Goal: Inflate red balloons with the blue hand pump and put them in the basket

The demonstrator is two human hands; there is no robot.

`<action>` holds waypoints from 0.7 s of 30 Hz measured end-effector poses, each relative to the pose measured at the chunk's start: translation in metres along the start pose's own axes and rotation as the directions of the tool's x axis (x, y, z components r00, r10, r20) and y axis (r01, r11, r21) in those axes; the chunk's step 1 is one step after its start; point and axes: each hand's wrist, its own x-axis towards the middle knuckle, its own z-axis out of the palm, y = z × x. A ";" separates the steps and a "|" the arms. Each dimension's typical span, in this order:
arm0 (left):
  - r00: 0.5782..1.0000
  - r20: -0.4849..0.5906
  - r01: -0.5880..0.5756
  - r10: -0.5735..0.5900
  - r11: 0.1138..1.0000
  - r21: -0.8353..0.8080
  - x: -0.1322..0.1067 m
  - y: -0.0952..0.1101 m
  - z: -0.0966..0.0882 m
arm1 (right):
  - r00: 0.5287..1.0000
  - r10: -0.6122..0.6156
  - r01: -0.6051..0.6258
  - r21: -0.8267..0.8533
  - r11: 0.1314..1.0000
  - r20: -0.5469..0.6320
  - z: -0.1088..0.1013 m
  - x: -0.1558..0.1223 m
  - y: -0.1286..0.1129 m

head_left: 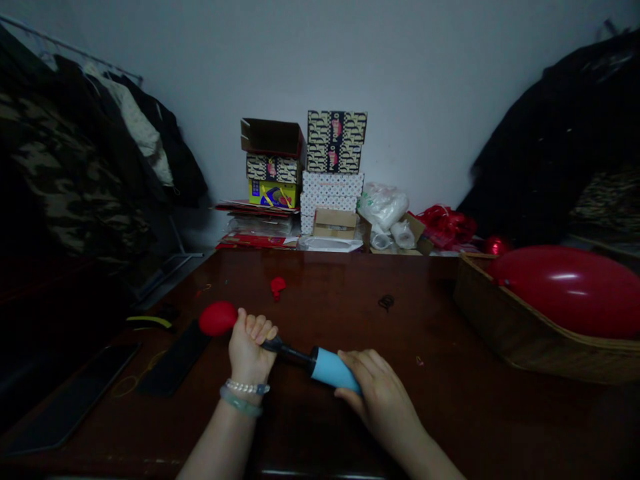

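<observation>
My left hand (253, 343) is closed where a small, partly inflated red balloon (219, 319) meets the black end of a hand balloon pump (335, 371). The balloon bulges out to the left of the fist; its neck is hidden inside the fingers. From the other side of the fist, the pump's black shaft runs right to its light blue barrel. Around that barrel my right hand (383, 393) is wrapped, thumb below and fingers on top. The pump is held tilted above the dark brown table (330, 300).
At right, a woven basket (530, 333) holds a large red balloon (575, 287). Farther back lies a limp red balloon (277, 287), with a black coil (386, 303) beyond my right hand. A dark phone-like slab (75, 397) lies left. Stacked boxes (333, 193) stand behind the table.
</observation>
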 end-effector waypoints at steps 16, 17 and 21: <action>0.995 -0.013 0.094 -0.095 0.993 -0.067 -0.005 -0.017 -0.001 | 0.999 0.037 -0.037 -0.021 0.999 -0.010 -0.007 -0.004 -0.013; 0.995 -0.001 0.103 -0.104 0.993 -0.060 -0.006 -0.020 -0.001 | 0.999 0.048 -0.049 -0.017 0.999 -0.013 -0.006 -0.004 -0.016; 0.992 0.013 0.128 -0.128 0.991 -0.043 -0.011 -0.028 0.001 | 0.995 0.092 -0.092 -0.002 0.996 -0.023 0.000 -0.005 -0.023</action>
